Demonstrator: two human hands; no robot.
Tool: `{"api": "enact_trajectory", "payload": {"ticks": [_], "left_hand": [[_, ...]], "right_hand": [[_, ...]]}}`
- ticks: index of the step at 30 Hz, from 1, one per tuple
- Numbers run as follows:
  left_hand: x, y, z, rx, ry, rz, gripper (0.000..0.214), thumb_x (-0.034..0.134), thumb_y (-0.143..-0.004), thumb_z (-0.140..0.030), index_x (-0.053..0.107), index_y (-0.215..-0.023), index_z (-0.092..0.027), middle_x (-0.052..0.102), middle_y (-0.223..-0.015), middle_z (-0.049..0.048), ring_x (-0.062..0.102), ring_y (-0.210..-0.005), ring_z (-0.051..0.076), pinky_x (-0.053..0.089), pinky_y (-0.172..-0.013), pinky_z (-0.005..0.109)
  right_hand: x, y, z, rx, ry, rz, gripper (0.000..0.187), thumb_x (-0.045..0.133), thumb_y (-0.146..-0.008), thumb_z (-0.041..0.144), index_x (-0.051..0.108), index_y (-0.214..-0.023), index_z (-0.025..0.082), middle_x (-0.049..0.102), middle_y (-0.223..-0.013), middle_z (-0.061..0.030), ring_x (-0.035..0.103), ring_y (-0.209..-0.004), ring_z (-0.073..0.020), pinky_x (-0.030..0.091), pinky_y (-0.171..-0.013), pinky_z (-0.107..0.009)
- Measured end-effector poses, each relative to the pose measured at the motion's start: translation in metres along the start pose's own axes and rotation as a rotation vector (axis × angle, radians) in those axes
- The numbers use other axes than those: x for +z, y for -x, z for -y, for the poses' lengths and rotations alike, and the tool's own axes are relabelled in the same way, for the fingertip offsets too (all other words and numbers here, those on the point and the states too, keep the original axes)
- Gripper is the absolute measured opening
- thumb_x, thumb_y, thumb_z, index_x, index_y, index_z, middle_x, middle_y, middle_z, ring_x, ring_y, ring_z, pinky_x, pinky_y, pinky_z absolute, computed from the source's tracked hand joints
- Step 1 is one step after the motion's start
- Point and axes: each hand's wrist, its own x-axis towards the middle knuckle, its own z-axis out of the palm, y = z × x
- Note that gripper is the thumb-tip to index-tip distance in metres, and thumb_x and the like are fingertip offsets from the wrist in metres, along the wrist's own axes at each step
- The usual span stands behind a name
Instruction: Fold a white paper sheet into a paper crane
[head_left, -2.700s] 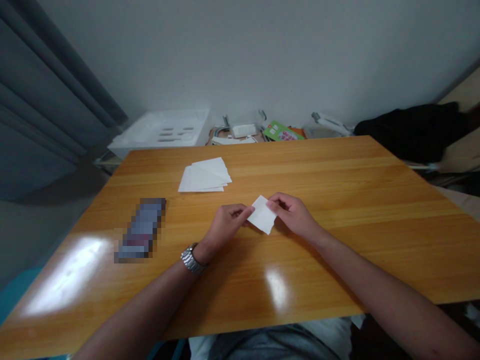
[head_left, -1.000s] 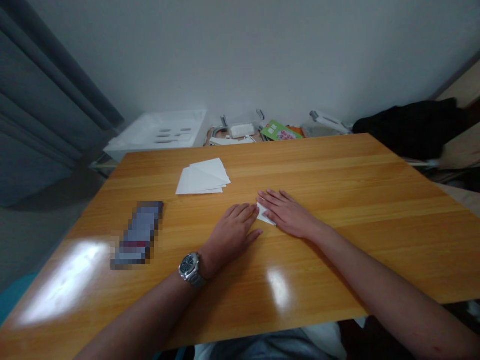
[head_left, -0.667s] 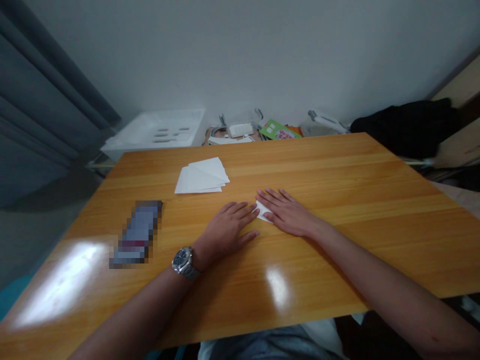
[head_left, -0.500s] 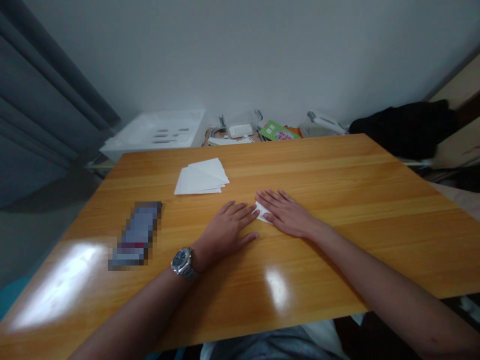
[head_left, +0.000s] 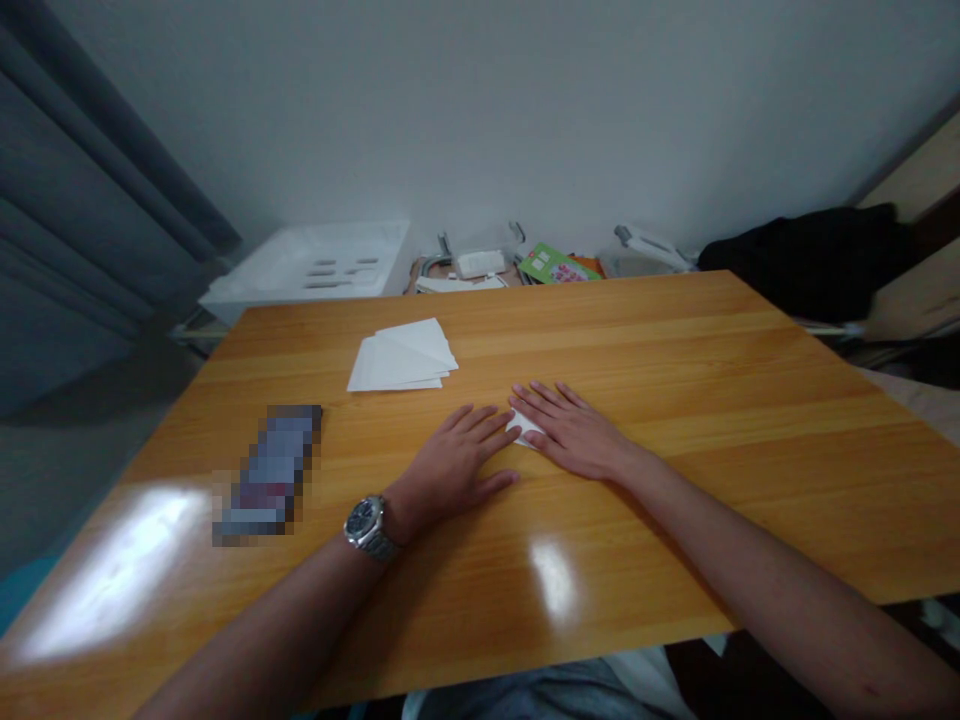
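A small piece of white paper [head_left: 524, 427] lies on the wooden table [head_left: 637, 560], mostly covered by my right hand [head_left: 574, 428]. That hand rests flat over it, fingers stretched out toward the far side. My left hand [head_left: 457, 458], palm down with fingers spread, has fingertips at the paper's left edge. A metal watch [head_left: 366, 520] is on the left wrist. Neither hand grips anything. How much of the paper is under the right hand is hidden.
Several white sheets [head_left: 405, 355] lie loosely stacked farther back, left of centre. A pixelated phone-like object [head_left: 274, 470] is at the left. Beyond the far edge are a white tray [head_left: 360, 255], a green booklet [head_left: 559, 264] and a black cloth [head_left: 810, 260].
Both hands stay almost where they were; the right hand has shifted very slightly over the paper, and the view has tilted a little.
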Motion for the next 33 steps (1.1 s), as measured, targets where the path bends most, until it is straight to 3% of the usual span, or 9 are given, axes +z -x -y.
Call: {"api": "enact_trajectory", "payload": {"ticks": [6, 12, 19, 33], "left_hand": [[-0.001, 0.001, -0.003, -0.001, -0.020, -0.023, 0.055, 0.045, -0.101, -0.056, 0.051, -0.147, -0.027, 0.054, -0.150, 0.0071, 0.044, -0.141, 0.029, 0.016, -0.125, 0.057], [-0.002, 0.000, -0.007, -0.018, -0.026, -0.050, 0.050, 0.046, -0.102, -0.051, 0.056, -0.142, -0.024, 0.062, -0.137, 0.0092, 0.050, -0.133, 0.027, 0.019, -0.125, 0.054], [0.002, 0.000, -0.003, -0.020, -0.034, -0.048, 0.052, 0.046, -0.101, -0.054, 0.054, -0.144, -0.026, 0.042, -0.158, 0.0111, 0.037, -0.147, 0.030, 0.022, -0.124, 0.057], [0.002, 0.000, -0.001, -0.043, -0.053, -0.060, 0.047, 0.048, -0.101, -0.051, 0.057, -0.141, -0.028, 0.048, -0.154, 0.0092, 0.043, -0.142, 0.029, 0.019, -0.125, 0.059]], "right_hand": [[-0.001, 0.001, 0.000, 0.008, -0.017, -0.001, 0.062, 0.026, -0.106, 0.056, 0.022, -0.162, 0.028, 0.028, -0.166, -0.0042, 0.025, -0.154, -0.0253, 0.021, -0.125, -0.053], [0.000, 0.001, -0.001, 0.007, -0.024, -0.011, 0.062, 0.028, -0.106, 0.055, 0.020, -0.162, 0.030, 0.026, -0.166, -0.0040, 0.025, -0.154, -0.0249, 0.021, -0.125, -0.055], [-0.001, 0.001, 0.000, 0.014, -0.022, 0.009, 0.062, 0.027, -0.106, 0.055, 0.019, -0.162, 0.029, 0.025, -0.166, -0.0034, 0.023, -0.154, -0.0251, 0.021, -0.125, -0.054], [-0.006, 0.010, -0.014, 0.092, -0.028, -0.024, 0.062, 0.030, -0.106, 0.053, 0.027, -0.161, 0.026, 0.028, -0.165, -0.0063, 0.028, -0.152, -0.0251, 0.026, -0.125, -0.049]]}}
